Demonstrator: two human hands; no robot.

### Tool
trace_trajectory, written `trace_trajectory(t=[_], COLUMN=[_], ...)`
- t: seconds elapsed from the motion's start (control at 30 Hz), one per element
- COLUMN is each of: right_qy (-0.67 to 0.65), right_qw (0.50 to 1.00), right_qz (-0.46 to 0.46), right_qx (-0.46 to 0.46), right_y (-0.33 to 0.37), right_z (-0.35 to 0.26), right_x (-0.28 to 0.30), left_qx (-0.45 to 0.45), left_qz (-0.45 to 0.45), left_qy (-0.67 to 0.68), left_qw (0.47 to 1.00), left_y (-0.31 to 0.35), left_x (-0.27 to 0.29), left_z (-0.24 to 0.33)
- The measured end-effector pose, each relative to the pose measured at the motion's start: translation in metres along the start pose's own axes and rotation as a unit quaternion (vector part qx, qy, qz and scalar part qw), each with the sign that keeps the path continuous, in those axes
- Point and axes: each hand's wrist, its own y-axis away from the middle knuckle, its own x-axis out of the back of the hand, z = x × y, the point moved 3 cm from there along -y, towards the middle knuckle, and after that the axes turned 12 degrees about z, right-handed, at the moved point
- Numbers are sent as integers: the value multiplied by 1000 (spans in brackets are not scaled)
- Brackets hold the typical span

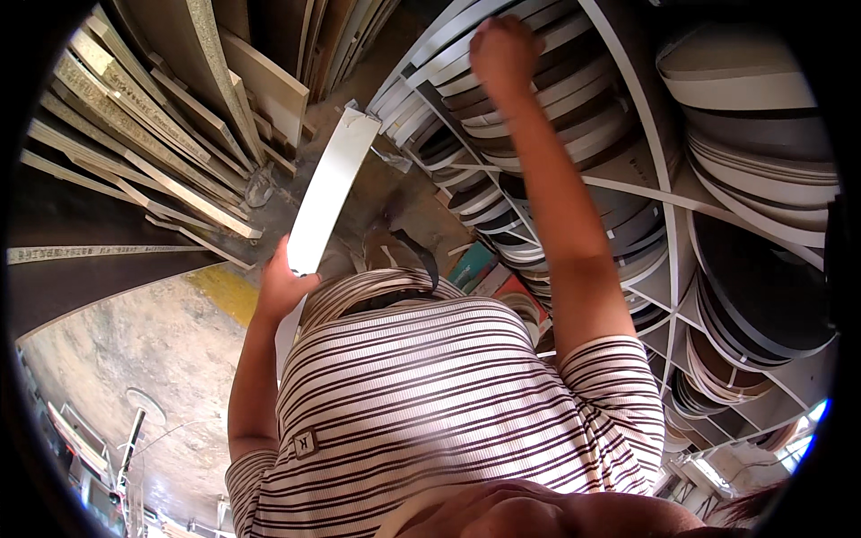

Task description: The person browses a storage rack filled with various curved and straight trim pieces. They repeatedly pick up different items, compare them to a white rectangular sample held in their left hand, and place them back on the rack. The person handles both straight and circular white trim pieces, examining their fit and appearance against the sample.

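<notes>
In the head view, we look down past a striped shirt at a long white strip (334, 179) slanting up from the person's left side toward the foot of a storage rack (642, 99). The left hand (287, 283) closes around the strip well below its top end, thumb across it; a little more shows below the grip. The right hand (505, 56) is raised over flat rolls (560, 106) stacked in the rack, fingers curled; we cannot tell whether it pinches or touches one. We judge the strip light, thin and fairly stiff, though its curve may be the lens. Its smooth face could slip and its corners chip, so we would take it across both long edges, nearer the middle. Loose boards (269, 90) lean at upper left.
</notes>
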Motion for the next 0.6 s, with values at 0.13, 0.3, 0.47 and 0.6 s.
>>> trace_trajectory(t=[0.13,0.3,0.47,0.6], right_qy=[-118,-110,-125,-148], right_qw=[984,967,946,931], right_qz=[-124,-135,-153,-200], right_qx=[51,187,258,269], right_y=[35,1,-65,-62], right_z=[-60,-26,-3,-10], right_x=[22,47,55,49], left_qx=[12,3,4,20], left_qz=[16,16,31,19], left_qy=[8,22,18,22], left_qw=[1000,1000,999,999], left_y=[4,3,4,9], left_x=[3,15,21,20], left_z=[-3,-16,-24,-28])
